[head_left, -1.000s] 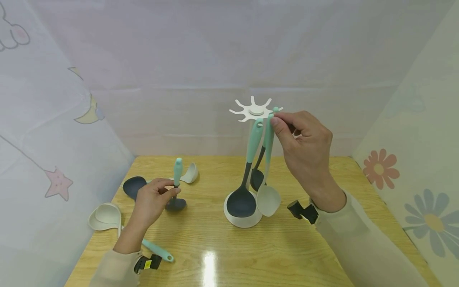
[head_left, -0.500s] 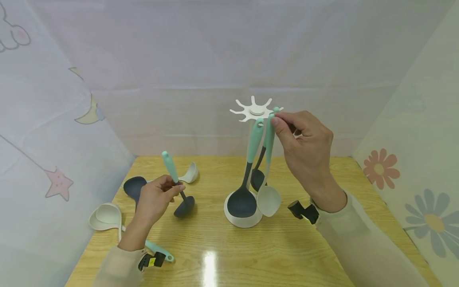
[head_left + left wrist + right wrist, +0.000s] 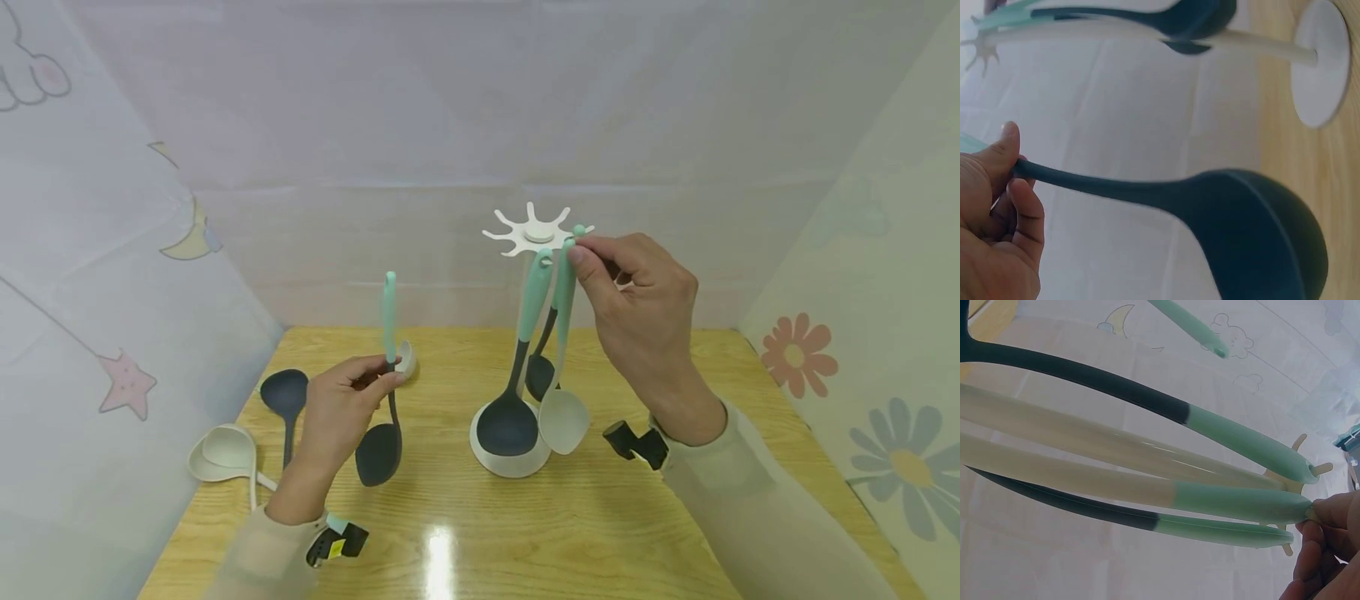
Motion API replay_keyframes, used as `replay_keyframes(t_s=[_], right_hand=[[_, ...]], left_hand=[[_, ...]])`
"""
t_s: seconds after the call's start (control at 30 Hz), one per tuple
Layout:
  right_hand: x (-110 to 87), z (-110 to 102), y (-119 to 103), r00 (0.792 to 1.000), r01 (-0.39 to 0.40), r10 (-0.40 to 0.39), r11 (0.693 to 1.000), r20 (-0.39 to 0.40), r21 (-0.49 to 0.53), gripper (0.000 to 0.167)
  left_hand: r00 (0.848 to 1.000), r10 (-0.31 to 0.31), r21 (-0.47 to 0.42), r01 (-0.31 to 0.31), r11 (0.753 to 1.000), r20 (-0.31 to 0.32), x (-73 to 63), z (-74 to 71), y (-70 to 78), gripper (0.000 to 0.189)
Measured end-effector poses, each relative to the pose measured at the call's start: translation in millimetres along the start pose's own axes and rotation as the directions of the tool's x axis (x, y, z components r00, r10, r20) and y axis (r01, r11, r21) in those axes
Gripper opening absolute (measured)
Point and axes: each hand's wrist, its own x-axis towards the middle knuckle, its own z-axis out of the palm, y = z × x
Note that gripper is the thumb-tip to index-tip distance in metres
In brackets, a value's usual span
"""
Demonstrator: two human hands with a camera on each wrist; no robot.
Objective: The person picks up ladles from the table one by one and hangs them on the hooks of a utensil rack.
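Note:
My left hand (image 3: 347, 404) pinches a dark ladle (image 3: 378, 456) by its shaft, just below the mint handle (image 3: 389, 317). The ladle is upright, bowl down; in the left wrist view its deep bowl (image 3: 1254, 237) faces the camera. My right hand (image 3: 641, 304) pinches the top end of a cream ladle's mint handle (image 3: 1241, 502) at an arm of the white utensil stand (image 3: 538, 235). That cream ladle (image 3: 564, 422) hangs bowl down. Beside it on the stand hang a dark ladle (image 3: 507, 425) in front and another dark utensil (image 3: 540, 377) behind.
At the left of the wooden table (image 3: 450, 517) lie a dark utensil (image 3: 285, 393) and overlapping cream utensils (image 3: 225, 450). Another cream ladle (image 3: 407, 360) is partly behind my left hand. The stand's round base (image 3: 510, 467) rests mid-table. Printed sheets (image 3: 480, 125) wall the back and sides.
My left hand has moved slightly right and raised the dark ladle, whose handle has swung from leaning left to upright. My right hand stays at the stand with the cream ladle.

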Motion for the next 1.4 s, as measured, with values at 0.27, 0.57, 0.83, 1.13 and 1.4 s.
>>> replay_keyframes(t_s=[0.27, 0.57, 0.83, 1.13, 1.4], right_hand=[[-0.5, 0.2, 1.1, 1.0, -0.007, 0.007, 1.0, -0.008, 0.016, 0.009], [-0.4, 0.4, 2.5, 1.0, -0.008, 0.009, 0.999, -0.02, 0.037, 0.009], [-0.3, 0.6, 3.0, 1.0, -0.007, 0.007, 0.999, -0.019, 0.035, 0.009], [-0.3, 0.7, 2.6, 1.0, -0.011, 0.012, 1.0, -0.011, 0.029, 0.01], [0.5, 1.0, 3.2, 1.0, -0.013, 0.013, 1.0, -0.013, 0.026, 0.01]], left_hand=[[0.998, 0.051, -0.084, -0.049, 0.995, 0.024, -4.0, 13.2, 47.3, 0.018], [0.989, 0.144, -0.073, -0.143, 0.987, 0.021, -2.5, 27.2, 80.1, 0.014], [0.984, 0.176, -0.042, -0.175, 0.984, 0.013, -3.7, 35.2, 91.6, 0.013], [0.977, 0.212, -0.002, -0.212, 0.977, 0.012, -2.2, 40.4, 93.6, 0.012], [0.968, 0.249, 0.033, -0.249, 0.968, -0.011, 3.7, 48.0, 91.3, 0.011]])
